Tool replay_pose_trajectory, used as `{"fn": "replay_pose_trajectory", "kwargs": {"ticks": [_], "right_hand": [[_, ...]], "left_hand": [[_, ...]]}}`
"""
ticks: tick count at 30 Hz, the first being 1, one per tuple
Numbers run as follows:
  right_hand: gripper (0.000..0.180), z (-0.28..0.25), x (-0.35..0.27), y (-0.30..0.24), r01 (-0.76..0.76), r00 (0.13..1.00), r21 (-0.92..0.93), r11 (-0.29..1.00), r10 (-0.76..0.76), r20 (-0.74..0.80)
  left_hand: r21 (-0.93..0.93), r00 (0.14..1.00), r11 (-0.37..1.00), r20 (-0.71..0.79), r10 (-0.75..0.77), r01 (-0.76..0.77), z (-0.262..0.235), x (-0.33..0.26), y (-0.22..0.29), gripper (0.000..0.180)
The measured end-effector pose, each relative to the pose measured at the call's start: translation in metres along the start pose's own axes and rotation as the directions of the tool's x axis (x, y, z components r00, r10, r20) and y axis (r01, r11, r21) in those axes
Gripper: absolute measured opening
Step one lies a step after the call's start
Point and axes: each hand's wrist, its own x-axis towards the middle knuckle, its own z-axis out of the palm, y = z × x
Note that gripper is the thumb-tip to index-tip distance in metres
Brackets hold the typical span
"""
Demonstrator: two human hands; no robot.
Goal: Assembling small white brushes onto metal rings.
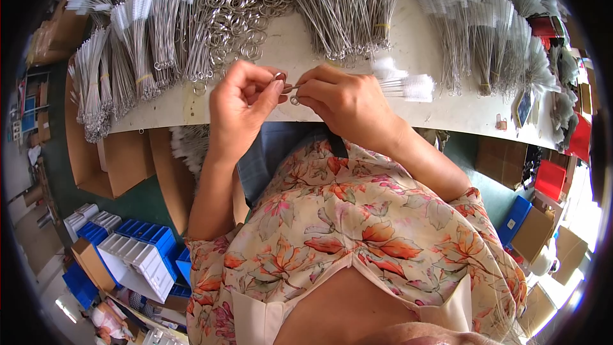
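**Ring and brushes at the near edge of the bench**

We hold both hands together just above the near edge of the bench (408,99), close to its middle. Our left hand (246,99) pinches a small metal ring (280,76) between thumb and forefinger, fingers closed on it. Our right hand (345,102) is clamped on a few thin wire brushes (408,86), whose white bristle heads stick out to the right over the bench; a looped wire end (294,99) shows at the fingertips, just beside the ring. We cannot tell whether ring and loop touch.

Behind our hands, toward the far edge, lies a heap of loose metal rings (239,0). Bundles of brushes (137,45) crowd the left end, more bundles (348,6) lie at the far middle, and others (491,32) fill the right end. Blue and white bins (140,249) stand on the floor, lower left.
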Motion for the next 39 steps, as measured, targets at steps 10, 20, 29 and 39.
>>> {"fn": "replay_pose_trajectory", "kwargs": {"ticks": [10,20,29,39], "right_hand": [[0.008,-0.036,0.008,-0.025,-0.037,0.999,0.523,0.851,0.028,0.026],[0.019,-0.061,0.024,-0.047,-0.292,0.932,0.879,0.376,0.316,0.174],[0.014,-0.053,0.037,-0.049,0.001,0.959,0.719,0.695,0.203,-0.197],[0.013,-0.049,0.031,-0.047,-0.144,0.959,0.839,0.525,0.284,-0.013]], "left_hand": [[0.095,0.933,0.969,0.305,0.189,-0.227,-0.018,0.012,0.066,0.017],[0.314,0.812,0.761,0.068,0.579,-0.568,0.018,0.009,0.074,0.029],[0.482,0.811,0.664,0.210,0.546,-0.572,0.013,0.015,0.091,0.032],[0.217,0.892,0.873,0.223,0.392,-0.438,0.003,0.027,0.092,0.033]]}}
